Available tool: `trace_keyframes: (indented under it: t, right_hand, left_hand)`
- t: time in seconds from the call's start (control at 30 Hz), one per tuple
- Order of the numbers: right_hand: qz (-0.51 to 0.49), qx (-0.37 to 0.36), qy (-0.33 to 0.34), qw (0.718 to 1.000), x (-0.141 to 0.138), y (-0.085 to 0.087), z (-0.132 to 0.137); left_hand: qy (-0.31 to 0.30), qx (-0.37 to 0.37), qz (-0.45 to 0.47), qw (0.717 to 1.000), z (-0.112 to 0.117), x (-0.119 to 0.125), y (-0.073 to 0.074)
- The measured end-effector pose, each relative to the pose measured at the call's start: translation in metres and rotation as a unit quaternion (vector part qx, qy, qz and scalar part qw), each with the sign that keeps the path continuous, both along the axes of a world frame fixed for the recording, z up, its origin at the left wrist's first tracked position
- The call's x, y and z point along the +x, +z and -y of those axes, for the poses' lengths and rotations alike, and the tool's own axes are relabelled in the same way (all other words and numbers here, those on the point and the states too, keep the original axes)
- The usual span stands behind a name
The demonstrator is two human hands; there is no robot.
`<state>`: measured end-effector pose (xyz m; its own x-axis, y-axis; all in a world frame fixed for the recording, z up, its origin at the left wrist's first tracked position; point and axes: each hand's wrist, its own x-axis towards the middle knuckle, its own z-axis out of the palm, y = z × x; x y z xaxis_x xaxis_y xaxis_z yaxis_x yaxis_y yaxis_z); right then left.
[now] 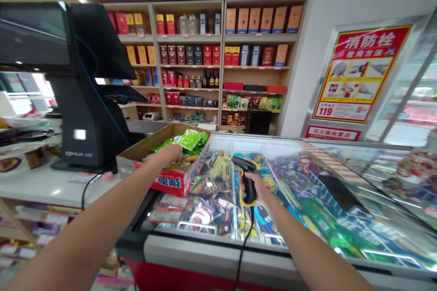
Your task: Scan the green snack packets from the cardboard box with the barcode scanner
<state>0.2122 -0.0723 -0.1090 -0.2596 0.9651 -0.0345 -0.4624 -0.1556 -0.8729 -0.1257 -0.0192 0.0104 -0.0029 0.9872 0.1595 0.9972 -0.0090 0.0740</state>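
A black and yellow barcode scanner [250, 186] is held upright in my right hand [257, 186], its head pointing left above the freezer's glass top. The fingers wrap round its handle, and a black cable hangs from it. Over an open cardboard box [170, 179] my left hand [171, 153] is closed at the edge of a bright green packet [191, 138]; its fingertips are partly hidden. More green packets [201, 149] lie in the box beneath it, with some brownish-yellow packets near the front wall. The box rests on the left end of the freezer.
A glass-topped chest freezer [211, 248] full of wrapped goods spans the front. A black phone [343, 195] lies on its glass at right. On the white counter [61, 186] at left stands a black checkout terminal [92, 113]. Shelves of boxes and bottles [191, 38] line the back wall.
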Motion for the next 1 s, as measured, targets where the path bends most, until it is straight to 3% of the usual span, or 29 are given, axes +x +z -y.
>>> trace_keyframes:
  t: [0.1,0.2,0.3,0.37,0.43,0.53,0.63,0.73,1.0]
  right_hand:
    - [0.013,0.007,-0.005,1.000,-0.007,0.005,0.006]
    - [0.020,0.028,-0.004,0.999,-0.010,0.012,0.009]
    - [0.018,0.051,0.008,0.999,-0.010,0.016,0.013]
    - [0.008,0.061,0.009,0.998,-0.008,0.018,0.014]
    - [-0.003,0.069,0.006,0.998,-0.006,0.020,0.016]
    - [0.004,0.083,0.004,0.997,-0.003,0.021,0.015]
    - [0.044,0.091,0.003,0.995,-0.004,0.022,0.016]
    - [0.088,0.094,0.004,0.992,-0.006,0.024,0.018]
    - [0.160,0.109,-0.003,0.981,-0.009,0.029,0.024]
  left_hand:
    - [0.066,0.037,0.024,0.997,0.005,-0.002,0.009]
    - [0.100,0.098,0.245,0.959,0.012,0.017,0.018]
    - [0.020,0.058,0.543,0.837,0.020,0.062,0.007]
    - [-0.046,0.015,0.654,0.755,0.022,0.096,-0.016]
    - [-0.095,-0.011,0.697,0.711,0.022,0.123,-0.047]
    - [-0.142,0.028,0.689,0.710,0.015,0.142,-0.092]
    - [-0.177,0.054,0.661,0.727,0.004,0.140,-0.120]
    - [-0.202,0.048,0.657,0.725,-0.002,0.134,-0.128]
    - [-0.240,0.025,0.664,0.708,-0.001,0.138,-0.128]
